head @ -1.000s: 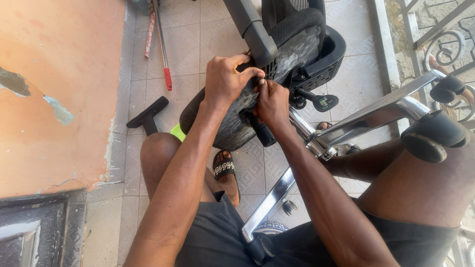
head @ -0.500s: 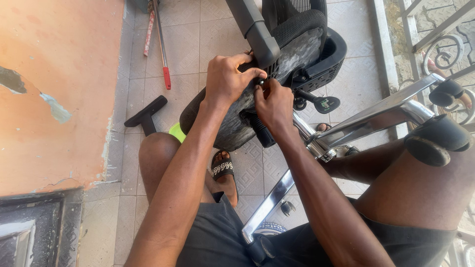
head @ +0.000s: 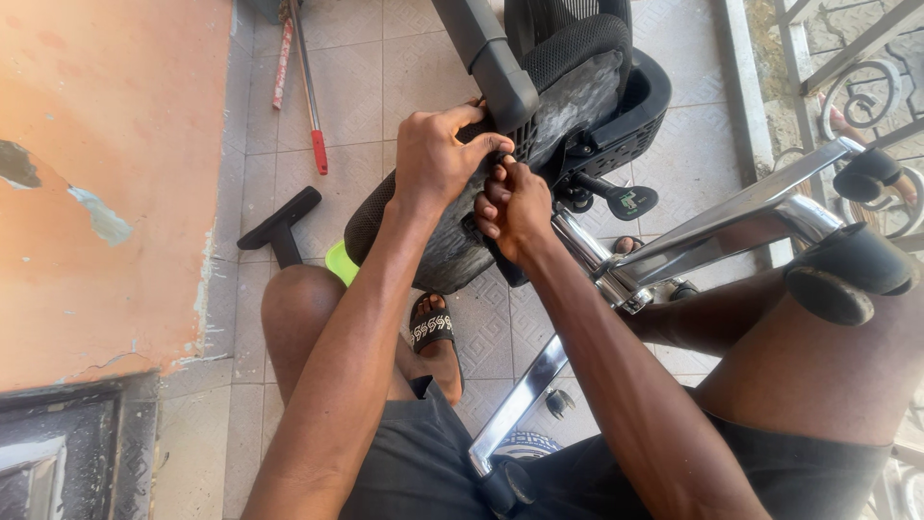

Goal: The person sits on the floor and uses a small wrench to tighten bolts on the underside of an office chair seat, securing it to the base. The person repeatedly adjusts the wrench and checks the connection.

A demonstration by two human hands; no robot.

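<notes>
We see the overturned office chair (head: pixel 577 87) at upper centre of the frame, its chrome base (head: pixel 712 226) running to the right. The left hand (head: pixel 438 159) clamps its fingers over the seat's edge — the right hand (head: pixel 515 207), just beside it, curls its fingers tight against the underside. A black T-shaped part (head: pixel 279 226) lies on the tiled floor (head: pixel 385 58) at left.
</notes>
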